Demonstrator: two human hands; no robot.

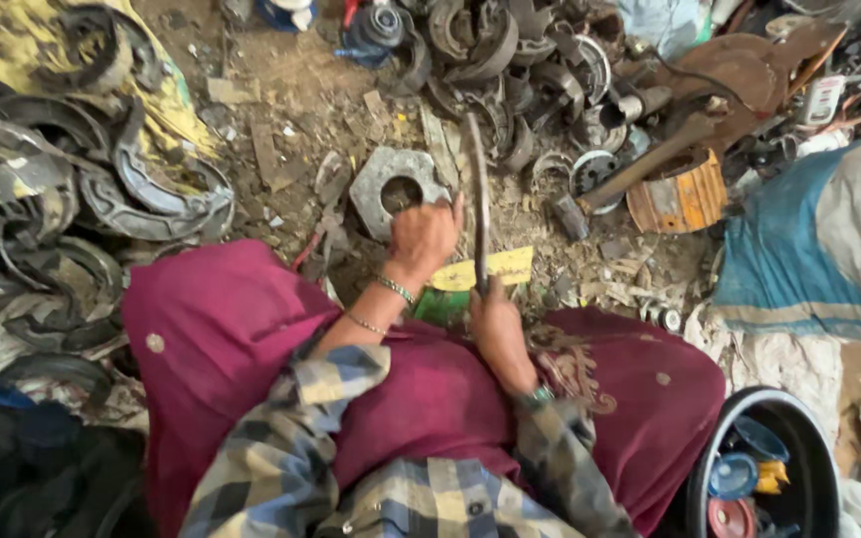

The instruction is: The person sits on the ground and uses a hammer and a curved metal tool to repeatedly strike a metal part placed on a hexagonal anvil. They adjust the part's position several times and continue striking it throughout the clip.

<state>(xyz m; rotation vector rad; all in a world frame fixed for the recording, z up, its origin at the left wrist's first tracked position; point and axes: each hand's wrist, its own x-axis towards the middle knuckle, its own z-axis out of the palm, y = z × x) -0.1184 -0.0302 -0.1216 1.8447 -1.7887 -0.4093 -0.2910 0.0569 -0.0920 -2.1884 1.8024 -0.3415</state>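
My left hand reaches forward, its fingers curled against the edge of a grey metal block with a round hole lying on the dirt. My right hand grips the lower end of a long curved metal strip that stands nearly upright between my knees, its top end rising past the block. A yellow flat piece and a green bit lie on the ground under my hands. Maroon cloth covers both my legs.
A pile of curved metal brake-shoe-like parts lies at the left, another heap at the top. A rusty hammer-like tool and ribbed block sit at right, a blue-grey sack beyond, a black bucket with small coloured items at lower right.
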